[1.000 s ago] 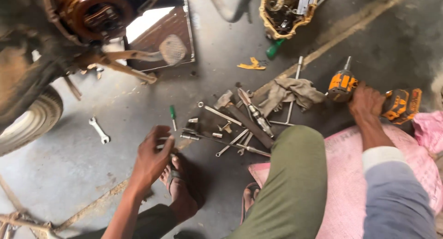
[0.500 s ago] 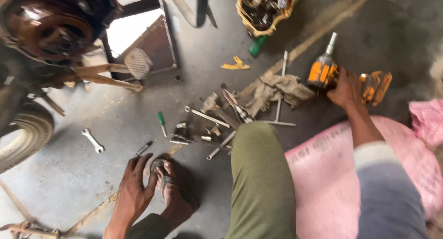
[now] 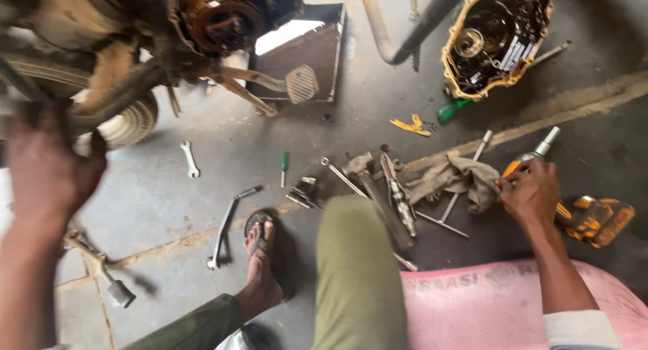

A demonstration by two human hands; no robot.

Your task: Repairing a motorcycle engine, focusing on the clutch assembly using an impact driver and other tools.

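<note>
Orange-and-black power drill (image 3: 574, 201) lies on the grey concrete floor (image 3: 169, 195) at four o'clock, silver nose pointing up-left; the right hand (image 3: 533, 191) is wrapped around its body; the left hand (image 3: 47, 168), blurred at nine o'clock, is raised with fingers spread, holding nothing; a dirty rag (image 3: 455, 178) lies just beside the drill, with loose wrenches (image 3: 190, 159) farther left.

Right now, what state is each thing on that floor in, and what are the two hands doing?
Right hand: closed around the orange power driver.
Orange power driver: lying on the floor, gripped.
Left hand: raised, blurred, holding nothing that shows.
Engine cover: off, inside facing up.
Rag: crumpled over tools.
Small spanner: lying flat, untouched.
Green-handled screwdriver: lying flat.
</note>
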